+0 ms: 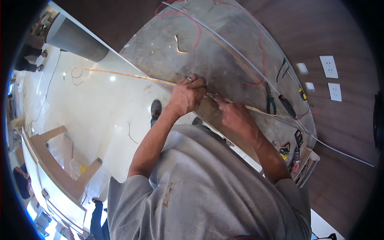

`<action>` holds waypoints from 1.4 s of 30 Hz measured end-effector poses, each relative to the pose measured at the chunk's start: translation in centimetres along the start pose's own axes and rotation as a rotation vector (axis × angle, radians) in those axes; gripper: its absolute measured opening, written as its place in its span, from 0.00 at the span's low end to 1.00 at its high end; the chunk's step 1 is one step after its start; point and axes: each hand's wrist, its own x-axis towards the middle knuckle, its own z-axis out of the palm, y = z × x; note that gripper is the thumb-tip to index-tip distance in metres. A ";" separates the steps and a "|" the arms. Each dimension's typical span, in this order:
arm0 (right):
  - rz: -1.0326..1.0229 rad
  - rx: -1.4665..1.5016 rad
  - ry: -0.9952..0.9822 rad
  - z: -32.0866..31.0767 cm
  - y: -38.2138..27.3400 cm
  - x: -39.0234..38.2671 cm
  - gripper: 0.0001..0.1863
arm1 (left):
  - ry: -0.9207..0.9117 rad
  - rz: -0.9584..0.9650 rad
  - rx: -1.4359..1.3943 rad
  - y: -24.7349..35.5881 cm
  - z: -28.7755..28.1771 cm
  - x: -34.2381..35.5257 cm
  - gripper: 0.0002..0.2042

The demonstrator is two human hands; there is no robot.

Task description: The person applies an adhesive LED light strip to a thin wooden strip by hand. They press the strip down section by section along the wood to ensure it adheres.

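Note:
My left hand [188,94] is closed round a long thin yellow-orange strip, which looks like an LED light strip [124,74]. Past this hand the strip runs off the worktop's edge to the left, ending in thin reddish wires [77,82]. My right hand [236,116] is closed just right of the left one. A small metal-tipped tool [211,95] shows at its fingers; the rest of it is hidden. More of the strip emerges right of the right hand and lies on the grey dusty worktop [160,44]. A short curled strip piece [178,45] lies beyond my hands.
Green-handled pliers [271,103], a black-and-red tool [286,105], a yellow-and-black tool [302,94] and a long grey channel [232,45] lie to the right. Red wire [262,44] loops across the worktop. White sockets [329,67] sit on the brown wall. A person's legs [32,56] show far left.

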 end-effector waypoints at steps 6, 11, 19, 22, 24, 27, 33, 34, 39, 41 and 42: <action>0.001 -0.017 -0.012 -0.6 0.1 0.2 0.32 | -0.039 0.042 0.020 0.1 -0.5 0.5 0.11; -0.018 0.053 0.017 0.5 1.6 -0.6 0.31 | -0.066 -0.024 0.018 0.4 -0.3 0.3 0.16; -0.120 -0.104 0.247 2.0 1.4 -2.2 0.29 | -0.018 -0.006 -0.026 0.0 0.1 0.3 0.12; -0.090 -0.094 0.252 2.9 2.0 -1.9 0.28 | -0.005 0.016 -0.028 0.0 0.0 0.6 0.15; -0.095 -0.106 0.264 2.5 1.5 -1.8 0.29 | -0.020 -0.013 -0.063 0.1 -0.2 0.7 0.15; -0.060 -0.174 0.198 1.8 0.8 -2.1 0.30 | -0.028 -0.002 -0.092 -0.2 -0.3 0.7 0.14; -0.082 -0.184 0.221 2.3 0.7 -1.8 0.33 | -0.022 -0.016 -0.086 -0.1 -0.2 0.4 0.14; -0.034 -0.139 0.167 2.1 0.4 -1.8 0.33 | -0.024 -0.019 -0.086 -0.1 -0.2 0.3 0.14; 0.093 -0.049 0.034 0.5 -0.3 -1.2 0.29 | -0.046 -0.004 -0.069 0.0 -0.3 0.9 0.11; 0.051 -0.029 0.083 0.4 -0.3 -1.2 0.28 | -0.043 0.009 -0.079 0.2 -0.4 0.8 0.12; 0.051 -0.030 0.092 0.5 -0.2 -1.1 0.28 | -0.036 0.013 -0.087 0.3 -0.6 0.6 0.14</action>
